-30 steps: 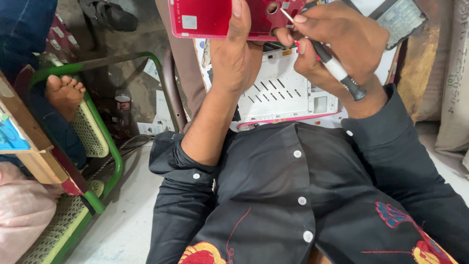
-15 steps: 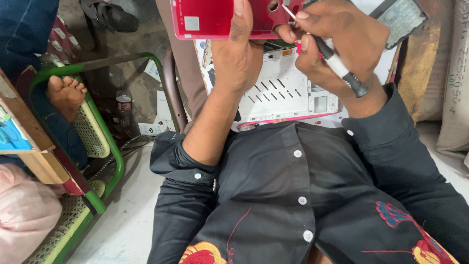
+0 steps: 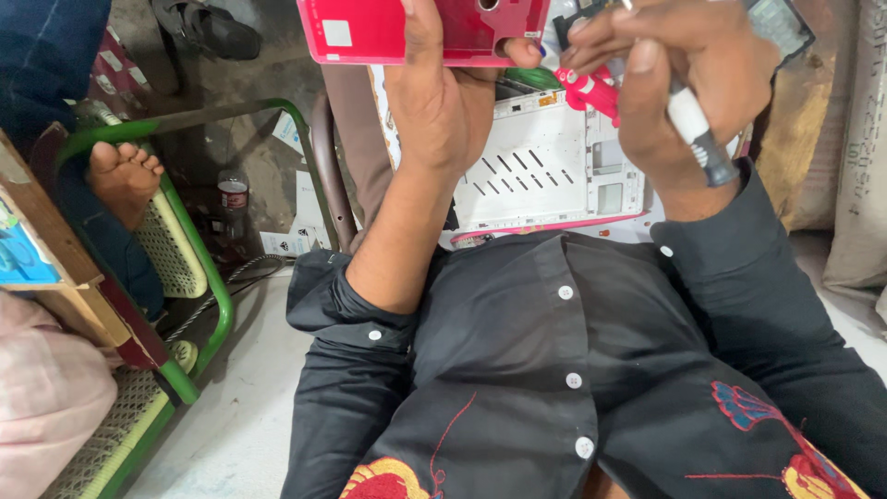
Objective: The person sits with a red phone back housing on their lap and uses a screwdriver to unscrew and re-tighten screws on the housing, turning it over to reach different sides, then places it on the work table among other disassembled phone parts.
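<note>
At the far left of the frame a bare foot (image 3: 122, 176) rests beside a green metal chair frame (image 3: 208, 268), and a small dark bottle (image 3: 233, 199) stands on the floor just past it. Near the upper left a dark sandal (image 3: 208, 28) lies on the ground. Along the top edge, left of centre, the person's left hand (image 3: 443, 102) is closed round a red phone back cover (image 3: 388, 30), thumb across its face, holding it flat and high. Below the two hands, in the upper middle, an opened white laptop base (image 3: 545, 176) with vent slits lies above the person's black buttoned shirt (image 3: 554, 370). At the upper right the right hand (image 3: 684, 74) grips a small screwdriver (image 3: 698, 134) with a white and dark handle, fingers curled tight; its tip is cut off by the top edge, near the cover's right end. A red-handled tool (image 3: 589, 91) pokes out just beneath those fingers.
</note>
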`<act>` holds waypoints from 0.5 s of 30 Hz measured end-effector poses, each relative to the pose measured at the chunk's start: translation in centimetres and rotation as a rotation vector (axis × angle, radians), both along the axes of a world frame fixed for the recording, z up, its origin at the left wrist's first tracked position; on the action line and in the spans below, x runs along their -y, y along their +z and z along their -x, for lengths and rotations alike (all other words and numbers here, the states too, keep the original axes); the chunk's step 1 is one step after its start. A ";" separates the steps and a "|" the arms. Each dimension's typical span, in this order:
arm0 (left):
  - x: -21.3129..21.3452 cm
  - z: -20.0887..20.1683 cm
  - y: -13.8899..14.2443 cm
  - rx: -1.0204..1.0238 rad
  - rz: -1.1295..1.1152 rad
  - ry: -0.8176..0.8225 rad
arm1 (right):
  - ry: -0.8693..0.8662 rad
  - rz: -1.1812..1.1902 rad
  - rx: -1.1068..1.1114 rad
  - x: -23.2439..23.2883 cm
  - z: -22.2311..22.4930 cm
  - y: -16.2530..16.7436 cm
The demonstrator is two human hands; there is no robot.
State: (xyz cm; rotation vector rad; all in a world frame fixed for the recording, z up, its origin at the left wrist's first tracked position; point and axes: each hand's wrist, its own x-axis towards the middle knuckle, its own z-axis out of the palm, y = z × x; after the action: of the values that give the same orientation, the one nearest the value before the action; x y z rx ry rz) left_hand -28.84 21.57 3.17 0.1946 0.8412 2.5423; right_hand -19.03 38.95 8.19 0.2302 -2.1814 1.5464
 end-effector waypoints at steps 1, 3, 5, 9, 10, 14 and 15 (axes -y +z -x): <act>0.0 0.0 0.0 0.004 -0.007 -0.004 | 0.022 0.024 -0.004 -0.1 0.0 -0.1; 0.0 0.0 0.1 0.012 -0.019 -0.015 | 0.062 0.033 -0.026 -0.3 0.0 -0.5; 0.1 0.0 0.2 0.019 -0.027 -0.031 | 0.083 0.024 -0.048 -0.3 0.1 -0.7; 0.3 0.1 0.5 -0.007 -0.042 -0.080 | 0.083 0.003 -0.067 -0.3 0.3 -0.6; 0.4 0.1 0.6 -0.014 -0.048 -0.089 | 0.077 -0.018 -0.070 -0.3 0.4 -0.5; 0.5 0.3 0.9 -0.007 -0.072 -0.107 | 0.061 -0.154 -0.074 -0.6 0.6 0.6; 0.5 0.3 1.0 -0.002 -0.074 -0.110 | 0.067 -0.219 -0.080 -0.9 0.6 0.9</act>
State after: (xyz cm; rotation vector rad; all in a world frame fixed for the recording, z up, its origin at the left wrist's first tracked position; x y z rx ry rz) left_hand -29.14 21.08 4.18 0.2592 0.7171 2.4719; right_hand -19.60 39.83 9.10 0.4309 -2.2989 1.3070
